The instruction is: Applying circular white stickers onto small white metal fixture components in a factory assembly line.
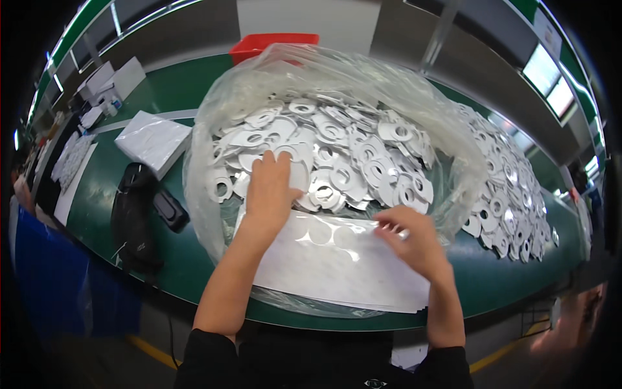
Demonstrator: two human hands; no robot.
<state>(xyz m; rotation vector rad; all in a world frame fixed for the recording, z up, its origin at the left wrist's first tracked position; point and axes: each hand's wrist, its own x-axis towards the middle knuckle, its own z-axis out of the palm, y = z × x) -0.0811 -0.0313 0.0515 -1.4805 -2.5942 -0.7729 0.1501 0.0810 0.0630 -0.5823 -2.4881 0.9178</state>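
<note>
A clear plastic bag [214, 117] lies open on the green bench and holds a heap of flat silvery ring-shaped pieces [350, 149]. In front of it lies a stack of white backing sheets [330, 266] with round shiny patches. My left hand [269, 191] reaches into the bag, fingers spread on one of the pieces at the heap's near edge. My right hand [411, 236] rests on the top sheet's far edge, fingertips pinched on a small shiny sticker there.
A second heap of the same silvery pieces [512, 188] spreads along the right. A black bag [133, 217] and a dark handheld device [170, 209] lie at the left. A white wrapped stack [154, 141] and a red bin [272, 45] sit farther back.
</note>
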